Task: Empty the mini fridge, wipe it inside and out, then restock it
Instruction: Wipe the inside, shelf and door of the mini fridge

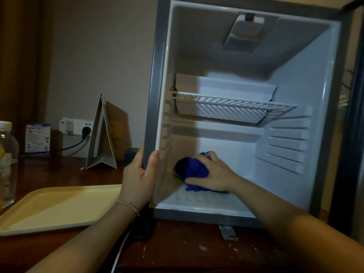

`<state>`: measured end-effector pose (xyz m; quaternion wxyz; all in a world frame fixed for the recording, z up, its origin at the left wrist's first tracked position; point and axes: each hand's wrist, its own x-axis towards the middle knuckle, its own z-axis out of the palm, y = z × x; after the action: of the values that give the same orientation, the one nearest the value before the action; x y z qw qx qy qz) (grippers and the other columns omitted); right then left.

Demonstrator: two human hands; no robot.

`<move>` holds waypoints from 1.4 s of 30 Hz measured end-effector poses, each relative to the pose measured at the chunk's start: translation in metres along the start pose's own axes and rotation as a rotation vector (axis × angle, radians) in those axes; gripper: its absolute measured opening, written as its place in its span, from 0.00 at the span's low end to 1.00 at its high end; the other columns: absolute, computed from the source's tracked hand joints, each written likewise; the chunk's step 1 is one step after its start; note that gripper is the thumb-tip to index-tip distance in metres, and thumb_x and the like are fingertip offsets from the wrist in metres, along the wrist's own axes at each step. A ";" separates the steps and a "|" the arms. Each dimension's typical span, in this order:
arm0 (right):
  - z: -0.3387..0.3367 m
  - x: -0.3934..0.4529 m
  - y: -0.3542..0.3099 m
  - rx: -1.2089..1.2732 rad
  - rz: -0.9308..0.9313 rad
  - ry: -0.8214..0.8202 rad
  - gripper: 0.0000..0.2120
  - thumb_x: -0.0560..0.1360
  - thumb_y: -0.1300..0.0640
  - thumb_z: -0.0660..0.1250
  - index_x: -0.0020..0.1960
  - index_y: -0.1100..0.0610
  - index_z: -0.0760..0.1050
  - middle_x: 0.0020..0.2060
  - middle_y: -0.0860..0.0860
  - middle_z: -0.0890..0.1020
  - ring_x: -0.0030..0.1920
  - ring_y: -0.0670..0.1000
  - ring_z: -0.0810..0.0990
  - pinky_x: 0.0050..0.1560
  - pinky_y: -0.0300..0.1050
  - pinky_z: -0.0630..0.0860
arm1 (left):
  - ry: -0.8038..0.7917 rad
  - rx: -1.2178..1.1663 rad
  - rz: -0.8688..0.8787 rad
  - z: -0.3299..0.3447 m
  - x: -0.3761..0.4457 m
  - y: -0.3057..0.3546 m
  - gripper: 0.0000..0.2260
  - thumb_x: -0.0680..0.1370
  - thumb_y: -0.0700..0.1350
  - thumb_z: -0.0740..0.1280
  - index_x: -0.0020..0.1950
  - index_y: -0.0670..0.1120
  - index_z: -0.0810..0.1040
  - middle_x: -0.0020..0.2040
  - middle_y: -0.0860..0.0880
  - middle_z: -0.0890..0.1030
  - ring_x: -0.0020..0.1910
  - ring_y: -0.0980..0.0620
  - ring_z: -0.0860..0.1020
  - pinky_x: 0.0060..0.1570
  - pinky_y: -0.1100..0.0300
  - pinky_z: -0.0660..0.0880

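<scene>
The mini fridge [246,119] is standing on the surface [187,251], its wire shelf [232,104] sitting midway up inside. The cloth [192,170] is lying on the fridge floor under the right hand [213,172]. The left hand [138,178] is gripping the fridge's left edge. Left of the fridge, a tray [53,207] is lying on the surface, a jar [6,164] standing at its far left and a folded card [102,134] standing behind it.

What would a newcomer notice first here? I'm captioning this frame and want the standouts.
The open fridge fills the right of the view, bare inside but for a wire shelf. Low inside, the right hand presses a bright blue cloth near the left wall, while the left hand grips the fridge's left edge. A pale tray lies on the table at left.
</scene>
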<state>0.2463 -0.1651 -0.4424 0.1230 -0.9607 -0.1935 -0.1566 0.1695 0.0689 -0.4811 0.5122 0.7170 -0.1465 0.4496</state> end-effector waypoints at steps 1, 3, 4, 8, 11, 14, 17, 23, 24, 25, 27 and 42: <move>0.004 -0.001 0.000 -0.016 0.018 -0.043 0.49 0.58 0.17 0.60 0.75 0.30 0.52 0.73 0.48 0.55 0.74 0.60 0.58 0.73 0.58 0.63 | -0.006 0.002 -0.007 0.000 0.000 0.000 0.33 0.78 0.68 0.55 0.73 0.46 0.68 0.45 0.51 0.82 0.41 0.58 0.81 0.43 0.49 0.82; 0.008 -0.002 -0.002 -0.049 0.030 -0.093 0.50 0.60 0.16 0.58 0.76 0.30 0.45 0.77 0.47 0.45 0.77 0.61 0.48 0.76 0.60 0.58 | -0.014 -0.006 -0.030 -0.001 0.000 0.001 0.37 0.74 0.70 0.53 0.74 0.46 0.68 0.44 0.49 0.82 0.41 0.56 0.82 0.42 0.48 0.82; 0.008 -0.002 -0.004 -0.074 0.028 -0.101 0.49 0.60 0.16 0.57 0.76 0.30 0.47 0.78 0.47 0.44 0.78 0.62 0.48 0.75 0.60 0.58 | -0.013 -0.011 -0.039 -0.001 0.000 0.000 0.38 0.74 0.71 0.53 0.74 0.46 0.68 0.44 0.49 0.82 0.41 0.55 0.82 0.42 0.48 0.82; 0.000 -0.009 -0.013 -0.072 -0.005 -0.080 0.33 0.66 0.24 0.65 0.68 0.32 0.66 0.66 0.50 0.62 0.66 0.59 0.69 0.65 0.50 0.69 | -0.014 -0.033 -0.075 0.000 0.000 0.001 0.34 0.78 0.69 0.56 0.74 0.46 0.67 0.45 0.51 0.82 0.41 0.57 0.82 0.44 0.48 0.82; -0.006 -0.021 -0.023 -0.020 -0.062 -0.047 0.20 0.69 0.34 0.72 0.58 0.38 0.73 0.57 0.48 0.66 0.54 0.53 0.76 0.56 0.45 0.73 | -0.023 -0.055 -0.094 0.000 0.000 0.002 0.31 0.78 0.65 0.56 0.75 0.47 0.67 0.50 0.51 0.82 0.44 0.61 0.81 0.49 0.49 0.82; -0.010 -0.040 -0.034 0.040 -0.137 -0.025 0.20 0.70 0.39 0.74 0.59 0.39 0.74 0.56 0.44 0.67 0.52 0.47 0.76 0.54 0.42 0.76 | -0.016 -0.064 -0.056 0.000 0.000 0.004 0.28 0.78 0.63 0.56 0.72 0.47 0.70 0.50 0.49 0.82 0.47 0.56 0.81 0.47 0.56 0.80; -0.009 -0.055 -0.042 0.115 -0.228 -0.025 0.27 0.69 0.38 0.74 0.66 0.35 0.69 0.56 0.38 0.65 0.55 0.44 0.74 0.56 0.40 0.75 | -0.010 -0.052 -0.049 0.000 0.000 0.004 0.25 0.79 0.61 0.56 0.69 0.48 0.73 0.45 0.50 0.81 0.42 0.56 0.80 0.39 0.70 0.73; 0.003 -0.036 -0.052 -0.018 -0.141 -0.080 0.48 0.62 0.18 0.61 0.77 0.32 0.50 0.75 0.42 0.54 0.73 0.55 0.61 0.71 0.54 0.66 | 0.002 -0.087 -0.037 0.000 -0.001 0.007 0.20 0.81 0.58 0.58 0.69 0.51 0.74 0.51 0.60 0.81 0.50 0.68 0.78 0.45 0.72 0.75; 0.005 -0.032 -0.055 -0.006 -0.157 -0.076 0.46 0.62 0.19 0.62 0.76 0.32 0.55 0.72 0.44 0.59 0.70 0.55 0.66 0.69 0.54 0.69 | 0.003 -0.095 -0.037 0.000 -0.001 0.009 0.20 0.81 0.59 0.58 0.68 0.51 0.74 0.52 0.59 0.81 0.50 0.68 0.78 0.45 0.71 0.76; 0.006 -0.030 -0.058 0.004 -0.176 -0.067 0.43 0.63 0.21 0.65 0.74 0.33 0.60 0.67 0.44 0.63 0.66 0.54 0.70 0.65 0.53 0.72 | 0.002 -0.105 -0.046 0.000 -0.002 0.010 0.19 0.80 0.59 0.58 0.66 0.51 0.75 0.52 0.59 0.81 0.50 0.67 0.79 0.46 0.70 0.77; 0.007 -0.031 -0.062 0.040 -0.211 -0.015 0.34 0.65 0.27 0.69 0.68 0.36 0.69 0.58 0.43 0.67 0.56 0.51 0.75 0.59 0.51 0.76 | 0.001 -0.125 -0.064 0.001 -0.003 0.012 0.19 0.79 0.58 0.58 0.65 0.52 0.76 0.51 0.57 0.82 0.50 0.65 0.80 0.45 0.70 0.77; 0.017 -0.043 -0.086 0.753 -0.177 0.625 0.13 0.69 0.55 0.79 0.53 0.47 0.83 0.52 0.38 0.72 0.53 0.27 0.71 0.52 0.20 0.64 | 0.021 -0.125 -0.100 0.004 -0.001 0.010 0.23 0.76 0.61 0.58 0.58 0.45 0.78 0.46 0.52 0.83 0.46 0.61 0.81 0.42 0.69 0.76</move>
<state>0.1773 -0.0971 -0.4579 0.5000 -0.7365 -0.2713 -0.3661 0.1637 0.0606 -0.4762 0.5792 0.6854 -0.1328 0.4208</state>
